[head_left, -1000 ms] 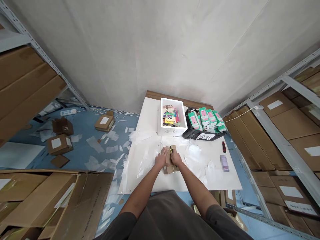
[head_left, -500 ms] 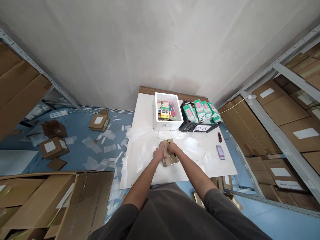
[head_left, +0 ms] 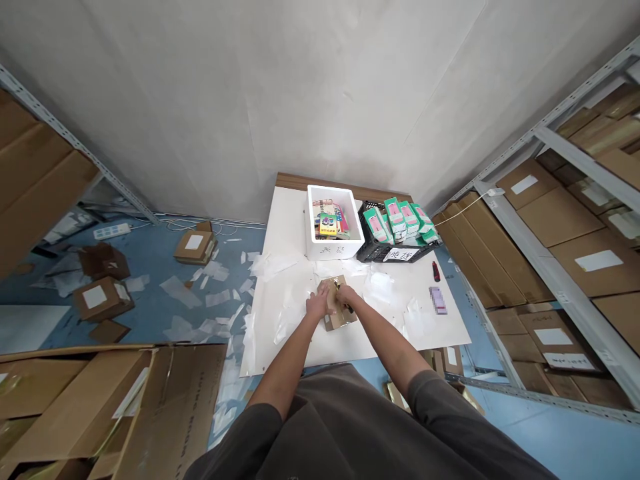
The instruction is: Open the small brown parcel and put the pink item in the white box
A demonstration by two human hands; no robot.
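Observation:
A small brown cardboard box (head_left: 336,319) lies in the middle of a white table (head_left: 295,220). My left hand (head_left: 319,304) rests on the box's left side, fingers curled against it. My right hand (head_left: 346,295) is closed around a dark tool with a yellow part, held on the box's top. Crumpled clear plastic film (head_left: 385,288) lies around the box.
Behind the box stand a white foam bin (head_left: 334,249) of colourful packs and a black crate (head_left: 380,252) of green-pink boxes. A red-handled tool (head_left: 436,271) and a phone (head_left: 438,299) lie at the right. Metal racks with cartons flank both sides. Small boxes and scraps litter the blue floor.
The view has drifted slightly; both hands stay on the small box, with little visible movement of the tool.

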